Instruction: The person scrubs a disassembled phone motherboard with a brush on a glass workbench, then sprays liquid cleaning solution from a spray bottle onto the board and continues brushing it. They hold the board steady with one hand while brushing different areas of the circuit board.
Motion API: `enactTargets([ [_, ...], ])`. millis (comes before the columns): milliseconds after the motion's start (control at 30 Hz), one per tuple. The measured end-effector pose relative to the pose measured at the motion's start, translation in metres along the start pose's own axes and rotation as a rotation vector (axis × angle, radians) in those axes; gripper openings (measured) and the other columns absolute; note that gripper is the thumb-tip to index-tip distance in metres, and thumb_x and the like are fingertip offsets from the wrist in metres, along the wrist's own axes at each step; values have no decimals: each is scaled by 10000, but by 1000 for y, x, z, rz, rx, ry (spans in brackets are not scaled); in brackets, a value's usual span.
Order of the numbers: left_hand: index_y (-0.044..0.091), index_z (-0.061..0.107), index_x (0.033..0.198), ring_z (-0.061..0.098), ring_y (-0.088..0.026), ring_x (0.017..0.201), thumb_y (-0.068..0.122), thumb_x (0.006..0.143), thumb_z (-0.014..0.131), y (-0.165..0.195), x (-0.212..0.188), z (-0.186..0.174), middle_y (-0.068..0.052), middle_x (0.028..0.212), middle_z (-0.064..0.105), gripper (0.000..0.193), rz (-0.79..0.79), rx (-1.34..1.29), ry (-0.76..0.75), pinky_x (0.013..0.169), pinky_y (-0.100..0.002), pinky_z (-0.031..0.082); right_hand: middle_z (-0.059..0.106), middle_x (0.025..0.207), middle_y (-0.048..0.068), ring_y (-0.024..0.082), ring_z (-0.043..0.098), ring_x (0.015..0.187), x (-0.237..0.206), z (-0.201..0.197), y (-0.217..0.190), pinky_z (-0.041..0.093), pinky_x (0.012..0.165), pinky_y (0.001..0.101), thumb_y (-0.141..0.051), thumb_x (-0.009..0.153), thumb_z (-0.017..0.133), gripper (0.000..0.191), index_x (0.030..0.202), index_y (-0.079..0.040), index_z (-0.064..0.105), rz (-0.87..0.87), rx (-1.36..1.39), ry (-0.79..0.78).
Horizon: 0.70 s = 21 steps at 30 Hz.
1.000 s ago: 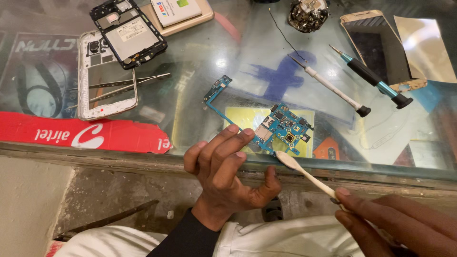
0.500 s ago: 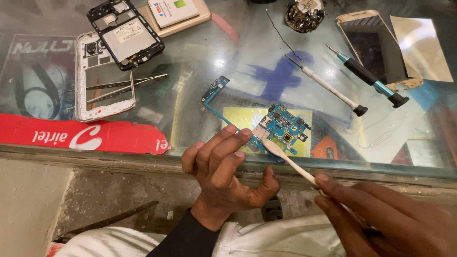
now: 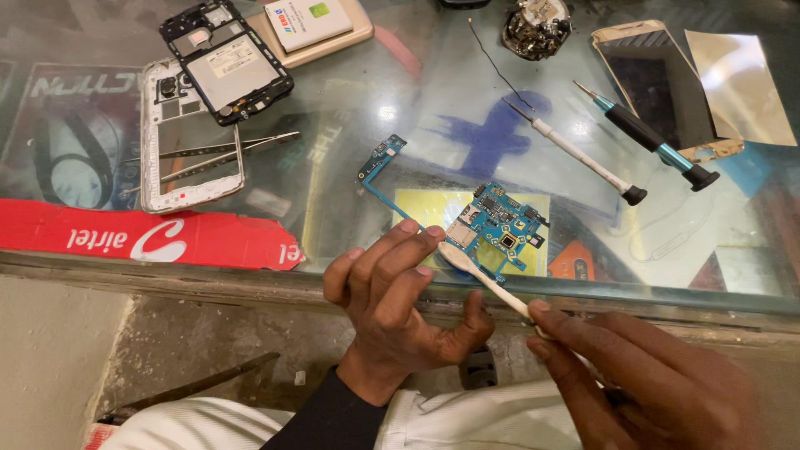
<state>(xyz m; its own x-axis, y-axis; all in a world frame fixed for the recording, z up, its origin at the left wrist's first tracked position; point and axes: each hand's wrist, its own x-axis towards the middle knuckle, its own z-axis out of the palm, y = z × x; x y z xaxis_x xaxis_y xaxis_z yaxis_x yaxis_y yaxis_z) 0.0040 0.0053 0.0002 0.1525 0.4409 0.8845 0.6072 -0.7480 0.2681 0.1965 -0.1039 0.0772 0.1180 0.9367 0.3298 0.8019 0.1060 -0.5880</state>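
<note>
A glass counter (image 3: 350, 167) carries a blue board (image 3: 492, 225), two phone frames (image 3: 187, 137), tweezers (image 3: 212, 154), two screwdrivers (image 3: 583, 158), a battery (image 3: 308, 21) and a phone (image 3: 658, 83).

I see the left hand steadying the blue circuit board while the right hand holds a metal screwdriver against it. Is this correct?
Not quite. In the head view, the right hand holds a white brush-like tool, not a metal screwdriver. The left hand does steady the blue circuit board; both screwdrivers lie untouched on the glass.
</note>
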Motion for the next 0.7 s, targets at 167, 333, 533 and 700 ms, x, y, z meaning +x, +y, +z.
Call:
enactTargets([
  [167, 159, 359, 1259, 593, -212, 1264, 372, 931, 723, 1, 0, 0, -25, 1272, 664, 534, 10, 27, -16, 1169, -418, 206, 756, 766, 28, 95, 686, 646, 8, -12, -1, 525, 581, 253, -124, 756, 849, 373, 1124, -145, 792, 36, -51, 0],
  [333, 158, 397, 1269, 590, -210, 1255, 388, 915, 718, 2, -1, 0, -20, 1244, 673, 531, -2, 51, -28, 1169, -417, 210, 760, 732, 30, 104, 655, 584, 4, -4, -4, 515, 517, 253, -171, 764, 845, 338, 1102, -157, 831, 22, -145, 23],
  [533, 158, 415, 1271, 579, -205, 1280, 397, 936, 700, 1, 0, 0, -11, 1257, 654, 500, 3, 41, -22, 1174, -415, 218, 736, 819, 131, 152, 706, 627, 30, -13, -8, 518, 568, 280, -64, 879, 786, 246, 1123, -44, 767, 112, -103, 125],
  [700, 166, 547, 1312, 576, -201, 1265, 439, 957, 654, 2, 0, -2, -8, 1239, 637, 460, 31, 136, -52, 1159, -429, 220, 738, 674, 82, 124, 643, 550, 28, -12, -20, 498, 475, 255, -162, 748, 866, 304, 1043, -102, 832, 40, -174, 10],
])
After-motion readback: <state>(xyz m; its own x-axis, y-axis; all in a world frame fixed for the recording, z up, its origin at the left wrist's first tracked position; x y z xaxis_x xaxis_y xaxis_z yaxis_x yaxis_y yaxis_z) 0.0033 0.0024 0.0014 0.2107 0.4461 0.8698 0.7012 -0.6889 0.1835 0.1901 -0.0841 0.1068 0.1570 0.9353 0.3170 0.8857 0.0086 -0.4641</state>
